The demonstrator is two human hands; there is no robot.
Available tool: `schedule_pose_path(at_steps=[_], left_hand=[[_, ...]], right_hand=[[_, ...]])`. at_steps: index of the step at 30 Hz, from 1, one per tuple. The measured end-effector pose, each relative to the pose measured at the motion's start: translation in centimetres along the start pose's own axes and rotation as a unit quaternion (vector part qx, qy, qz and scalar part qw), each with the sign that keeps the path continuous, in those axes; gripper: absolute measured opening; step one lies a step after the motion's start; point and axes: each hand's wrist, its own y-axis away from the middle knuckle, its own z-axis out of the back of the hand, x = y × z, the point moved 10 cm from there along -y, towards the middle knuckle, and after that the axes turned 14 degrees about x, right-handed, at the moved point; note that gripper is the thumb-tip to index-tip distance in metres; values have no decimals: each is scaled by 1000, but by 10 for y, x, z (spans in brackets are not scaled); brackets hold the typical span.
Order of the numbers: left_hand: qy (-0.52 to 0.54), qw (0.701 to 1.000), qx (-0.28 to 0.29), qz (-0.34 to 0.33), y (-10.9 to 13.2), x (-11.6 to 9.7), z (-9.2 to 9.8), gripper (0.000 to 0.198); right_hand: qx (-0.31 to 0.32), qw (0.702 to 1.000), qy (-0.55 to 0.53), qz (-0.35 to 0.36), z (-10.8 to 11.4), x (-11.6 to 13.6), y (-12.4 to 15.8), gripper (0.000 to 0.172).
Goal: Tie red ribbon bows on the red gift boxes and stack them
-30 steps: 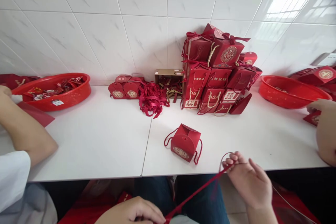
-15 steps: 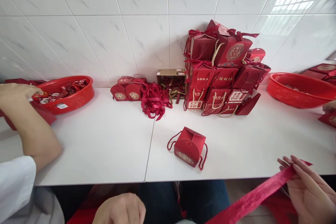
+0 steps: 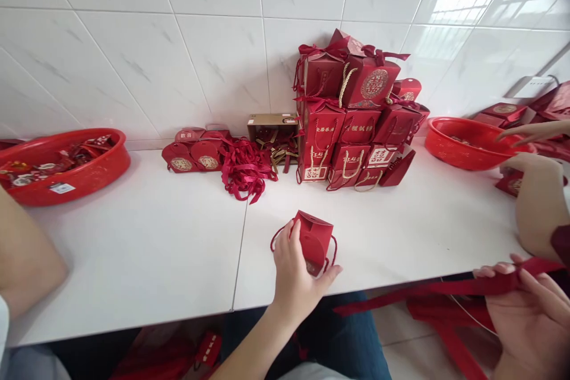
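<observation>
A small red gift box (image 3: 317,243) with dark red cord handles stands near the table's front edge. Over its front and left side my left hand (image 3: 294,270) reaches, fingers spread and thumb pointing away to the right; the fingertips are at the box. At the lower right, beyond the table edge, my right hand (image 3: 519,303) is closed on a long red ribbon (image 3: 445,289). One end of the ribbon hangs leftward above my lap. Behind the box lies a tangled heap of red ribbons (image 3: 249,169).
Stacked gift boxes (image 3: 356,124) stand against the tiled wall beside an open carton (image 3: 272,120). Red plastic baskets stand at left (image 3: 89,181) and right (image 3: 467,157). A co-worker's hands (image 3: 541,130) are by the right basket; another person's arm (image 3: 31,255) enters at left.
My left hand has come up from below the table edge to the box. My right hand still holds the ribbon, now bunched closer. The view has shifted right; co-worker's hands show at the right basket.
</observation>
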Motion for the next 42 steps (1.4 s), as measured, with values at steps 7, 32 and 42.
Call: schedule_pose_path(at_steps=[7, 32, 42], left_hand=[[10, 977, 187, -97, -3, 1, 5, 71], [33, 979, 195, -56, -3, 0, 31, 29], [33, 980, 188, -60, -4, 1, 30, 28]], right_hand=[[43, 997, 17, -60, -24, -5, 17, 10], [580, 742, 171, -290, -269, -122, 144, 47], [570, 735, 195, -311, -266, -129, 142, 45]])
